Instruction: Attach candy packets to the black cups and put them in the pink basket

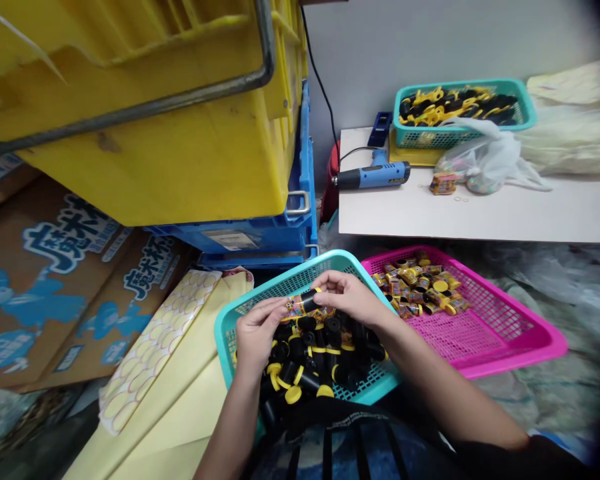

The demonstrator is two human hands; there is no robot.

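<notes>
Both of my hands are over a teal plastic basket (280, 293), holding a black cylinder (307, 302) with a colourful printed label wrapped partly around it. My left hand (257, 333) grips the labelled end, and my right hand (347, 297) pinches the end with a yellow rim. Below them, the basket holds a heap of black cylinders with yellow caps (310, 360). To the right lies a pink plastic basket (485, 340) with several labelled cylinders (415, 287) in its far corner.
A yellow crate (130, 113) sits on a blue crate (260, 227) at upper left, above printed cardboard boxes (65, 280). Yellow label sheets (160, 353) lie left of my hands. A white table (480, 213) holds a blue heat gun (375, 172), a teal basket (463, 113), and a plastic bag (485, 163).
</notes>
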